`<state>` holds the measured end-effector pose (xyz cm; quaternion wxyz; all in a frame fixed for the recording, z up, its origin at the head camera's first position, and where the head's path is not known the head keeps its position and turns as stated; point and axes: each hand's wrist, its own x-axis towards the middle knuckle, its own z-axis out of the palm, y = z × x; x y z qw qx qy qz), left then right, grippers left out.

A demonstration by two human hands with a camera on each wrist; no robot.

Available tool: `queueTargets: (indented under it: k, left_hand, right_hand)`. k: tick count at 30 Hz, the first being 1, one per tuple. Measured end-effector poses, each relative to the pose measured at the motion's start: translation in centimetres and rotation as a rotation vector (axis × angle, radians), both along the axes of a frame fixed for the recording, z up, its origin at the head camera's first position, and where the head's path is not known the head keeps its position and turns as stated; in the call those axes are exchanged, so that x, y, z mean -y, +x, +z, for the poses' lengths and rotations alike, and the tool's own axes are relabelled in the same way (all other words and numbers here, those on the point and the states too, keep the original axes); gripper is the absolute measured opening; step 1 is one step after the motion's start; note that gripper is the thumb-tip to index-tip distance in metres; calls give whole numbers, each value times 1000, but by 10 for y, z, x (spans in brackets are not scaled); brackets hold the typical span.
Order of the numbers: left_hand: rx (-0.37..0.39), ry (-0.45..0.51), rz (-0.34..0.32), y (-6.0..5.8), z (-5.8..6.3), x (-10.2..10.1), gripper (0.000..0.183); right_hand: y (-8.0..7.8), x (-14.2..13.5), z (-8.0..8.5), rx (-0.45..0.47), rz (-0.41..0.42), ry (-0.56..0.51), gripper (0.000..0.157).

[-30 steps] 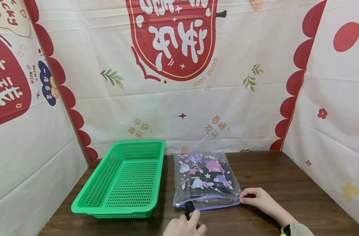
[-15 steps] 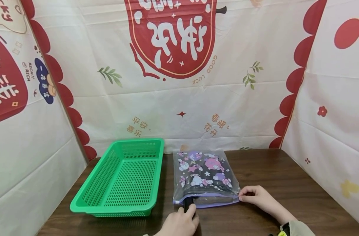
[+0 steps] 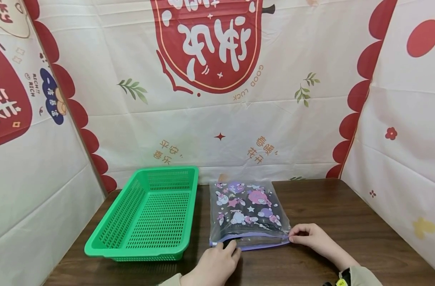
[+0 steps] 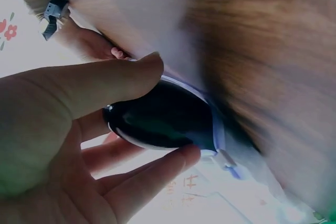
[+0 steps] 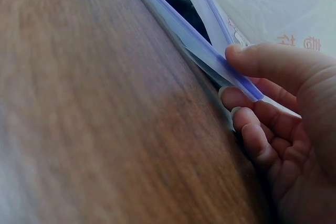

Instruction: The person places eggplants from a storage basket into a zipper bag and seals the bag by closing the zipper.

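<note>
A clear zipper bag (image 3: pixel 249 210) printed with pink, purple and white cartoon figures lies flat on the table, its purple-edged mouth toward me. My left hand (image 3: pixel 215 264) is at the mouth's left end. In the left wrist view, my left hand (image 4: pixel 100 145) has thumb and fingers on either side of a smooth, glossy black object (image 4: pixel 163 116), whose far end is inside the bag. Something dark also shows through the bag's film. My right hand (image 3: pixel 312 238) pinches the mouth's right corner; in the right wrist view, its thumb and forefinger grip the purple zip strip (image 5: pixel 239 77).
A green plastic basket (image 3: pixel 186 242) with slotted walls stands on the table left of the bag. The dark wooden table (image 3: pixel 321 202) runs back to a white printed cloth (image 3: pixel 221 115), with cloth sides at left and right.
My left hand has moved forward to the bag's mouth, and the black object has slid deeper inside. My right hand keeps its pinch on the corner. The head view has shifted slightly.
</note>
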<state>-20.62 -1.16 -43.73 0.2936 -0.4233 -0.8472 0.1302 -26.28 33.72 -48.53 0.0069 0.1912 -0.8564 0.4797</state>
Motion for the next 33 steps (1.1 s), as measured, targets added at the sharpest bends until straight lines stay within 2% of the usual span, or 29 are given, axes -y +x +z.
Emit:
queueTargets:
  k: [4, 12, 17, 22, 28, 33]
  left_hand:
    - [25, 13, 6, -1, -2, 0, 30]
    - [179, -64, 84, 1, 0, -2, 36]
    - [202, -45, 62, -1, 6, -1, 36]
    - [247, -30, 34, -8, 14, -1, 19]
    - [202, -71, 39, -13, 16, -6, 11]
    - [189, -111, 88, -17, 16, -12, 7]
  right_hand:
    - [0, 0, 1, 4, 2, -1, 6]
    - [2, 0, 1, -9, 13, -18, 5]
    - [1, 0, 1, -14, 16, -16, 5]
    - [0, -2, 0, -19, 16, -9, 5]
    - [1, -2, 0, -21, 14, -9, 4]
    - [2, 0, 2, -11, 6, -14, 4]
